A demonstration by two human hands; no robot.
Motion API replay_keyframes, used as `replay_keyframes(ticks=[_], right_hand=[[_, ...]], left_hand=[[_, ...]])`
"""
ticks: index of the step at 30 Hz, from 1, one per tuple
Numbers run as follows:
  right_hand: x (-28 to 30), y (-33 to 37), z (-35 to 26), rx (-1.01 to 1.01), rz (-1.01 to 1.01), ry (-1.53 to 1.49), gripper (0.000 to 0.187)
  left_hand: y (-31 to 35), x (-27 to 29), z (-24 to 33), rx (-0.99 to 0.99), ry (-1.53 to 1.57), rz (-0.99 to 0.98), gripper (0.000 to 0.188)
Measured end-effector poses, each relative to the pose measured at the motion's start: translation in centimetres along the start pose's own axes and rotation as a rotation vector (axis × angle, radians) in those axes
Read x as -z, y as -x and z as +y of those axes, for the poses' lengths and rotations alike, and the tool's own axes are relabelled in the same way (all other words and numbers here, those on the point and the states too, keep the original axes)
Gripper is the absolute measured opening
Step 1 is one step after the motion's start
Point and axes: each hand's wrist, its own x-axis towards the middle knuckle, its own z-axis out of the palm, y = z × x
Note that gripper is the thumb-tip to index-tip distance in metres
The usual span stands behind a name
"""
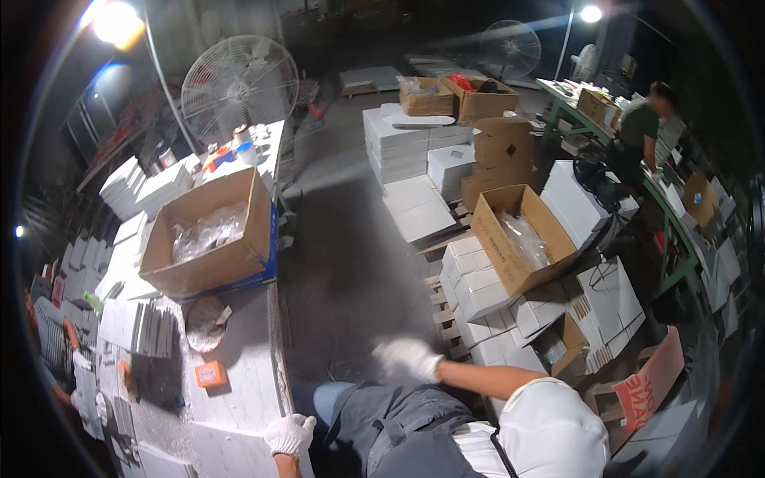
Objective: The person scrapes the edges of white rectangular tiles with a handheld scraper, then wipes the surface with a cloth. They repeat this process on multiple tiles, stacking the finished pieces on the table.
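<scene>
My left hand, in a white knit glove, is at the right edge of the long work table. Its fingers are curled closed beside a flat white slab; whether they grip the slab or the table's edge is hidden. Out over the floor, to the right of the table, my right hand is gloved too and smeared by motion. No object shows in it, and its fingers cannot be made out. A small orange box and a round, whitish dish lie on the table beyond my left hand.
An open carton with clear plastic stands on the table. Right of the aisle, white boxes and another open carton are stacked on pallets. A large fan stands behind. Co-workers are at both sides.
</scene>
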Motion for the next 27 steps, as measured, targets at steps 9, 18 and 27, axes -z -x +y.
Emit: replay_keyframes(ticks=[9,18,27], right_hand=[[39.5,18.1,-0.3,0.138,1.924,-0.141,0.029],[48.4,23.3,-5.1,0.717,1.684,-0.726,0.018],[40.2,16.4,-18.6,0.456,1.500,-0.473,0.040]], left_hand=[[-1.3,-2.8,-2.2,-0.193,-0.069,-0.010,0.040],[0.2,0.8,0.3,-0.045,-0.126,-0.139,0.042],[0.4,0.1,-0.1,-0.082,-0.096,-0.041,0.042]])
